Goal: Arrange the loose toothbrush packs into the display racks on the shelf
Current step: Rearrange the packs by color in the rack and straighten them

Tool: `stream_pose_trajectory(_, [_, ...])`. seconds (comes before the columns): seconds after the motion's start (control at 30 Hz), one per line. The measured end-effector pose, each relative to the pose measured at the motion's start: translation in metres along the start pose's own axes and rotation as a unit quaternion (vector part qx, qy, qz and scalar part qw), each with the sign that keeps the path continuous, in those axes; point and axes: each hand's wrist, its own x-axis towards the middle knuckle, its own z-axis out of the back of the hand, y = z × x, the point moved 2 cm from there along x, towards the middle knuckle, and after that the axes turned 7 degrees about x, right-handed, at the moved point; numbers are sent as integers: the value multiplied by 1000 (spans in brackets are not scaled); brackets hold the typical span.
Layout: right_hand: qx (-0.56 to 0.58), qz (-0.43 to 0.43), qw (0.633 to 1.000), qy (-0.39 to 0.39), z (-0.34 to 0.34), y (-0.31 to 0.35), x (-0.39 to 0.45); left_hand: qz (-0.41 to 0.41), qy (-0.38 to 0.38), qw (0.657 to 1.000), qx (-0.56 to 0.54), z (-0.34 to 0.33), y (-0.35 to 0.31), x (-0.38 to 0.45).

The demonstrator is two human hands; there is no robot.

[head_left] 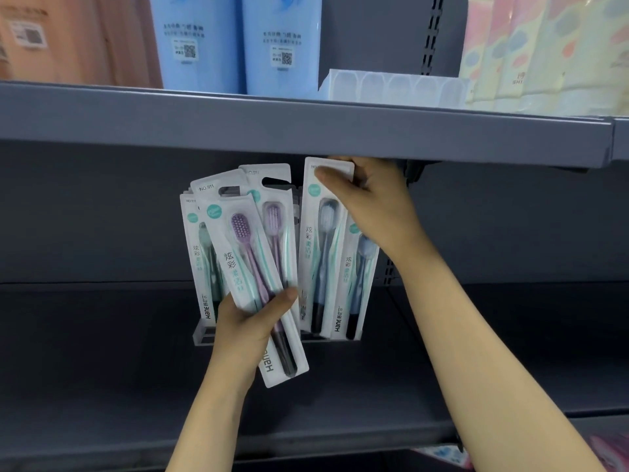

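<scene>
My left hand (250, 323) grips a tilted pack with a purple toothbrush (253, 267) by its lower part, in front of the clear display rack (203, 332). My right hand (369, 202) pinches the top of a pack with a blue toothbrush (320, 253), which stands upright in the rack's right side just under the upper shelf. Behind it stands another blue pack (357, 281). A second purple pack (275, 212) stands in the middle and green packs (200, 253) stand on the left.
The grey upper shelf edge (306, 131) hangs close over the pack tops. On it stand blue bottles (238, 42), a clear plastic tray (391, 86) and pastel packages (551, 52). The dark shelf board (102, 352) stretches left and right of the rack.
</scene>
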Motion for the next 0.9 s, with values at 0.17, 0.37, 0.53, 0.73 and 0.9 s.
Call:
stream_pose_trajectory(0.17, [81,-64,993,52,-2,-1,-15,18,50,998,-28,-5,-3,-4])
stream_pose_trajectory(0.37, [64,-174,976,113,3,0,-52,2,37,998,-45,-9,0,-1])
stream_pose_trajectory(0.53, [4,-229,962,147,4,-14,-86,-17,49,997,-52,-12,2,3])
stream_pose_trajectory(0.73, [15,-265,960,90,35,-33,-100,-16,36,999,-33,-17,3,6])
stream_pose_trajectory(0.9, [-23,-264,964,7,80,-46,-99,-12,0,999,-35,-17,5,13])
